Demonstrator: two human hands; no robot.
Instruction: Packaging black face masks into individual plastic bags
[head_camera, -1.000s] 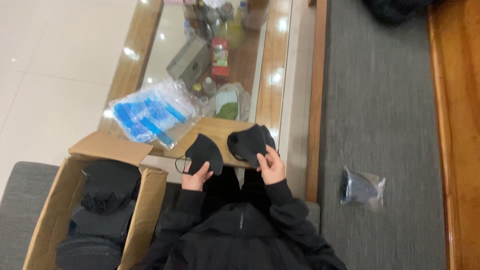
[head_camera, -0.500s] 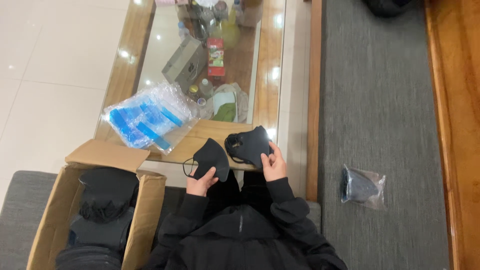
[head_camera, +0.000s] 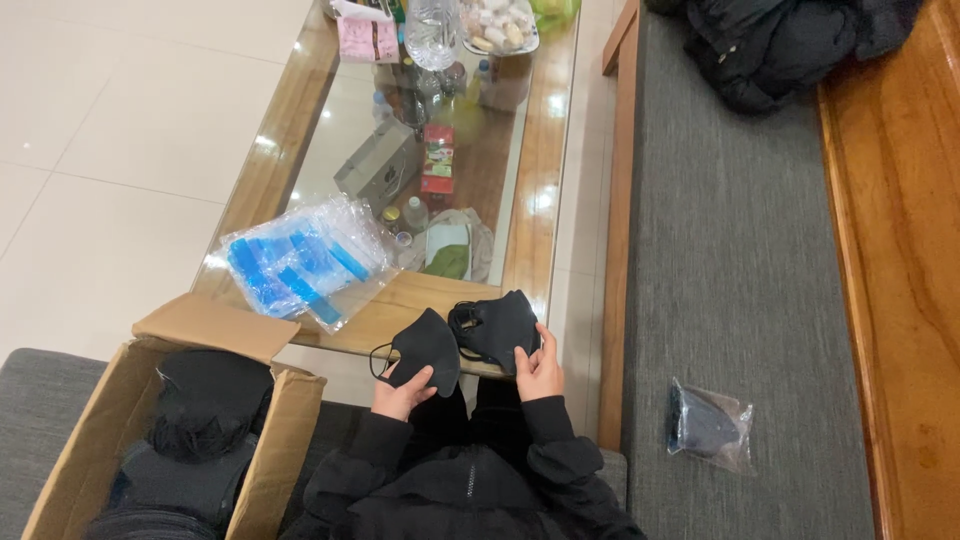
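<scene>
Since a second ago both hands have drifted a little apart from each other and sit slightly higher over the counter edge, and the view has tilted up so that more of the far end of the counter shows; the masks are held much as before. Nearest, the left hand (head_camera: 402, 392) has its grip pinching a single black face mask (head_camera: 428, 347), a soft, domed fabric shape with a thin ear loop hanging at its left side. Just beside it, the right hand (head_camera: 540, 370) closes its grip on a small stack of black masks (head_camera: 497, 326), thumb on top, the fabric matte and slightly crumpled. Both bundles hover over the near rim of the counter (head_camera: 400, 305), a wooden frame with a glossy glass top. To the left stands an open cardboard box (head_camera: 285, 435) with more dark fabric inside. On the grey woven sofa cushion to the right lies a clear plastic bag holding a dark mask (head_camera: 708, 424). Farther along the counter rests a crinkled transparent pack of blue-striped bags (head_camera: 300, 262), then a grey carton (head_camera: 380, 170), and at the far end a clear plastic bottle (head_camera: 432, 30).
</scene>
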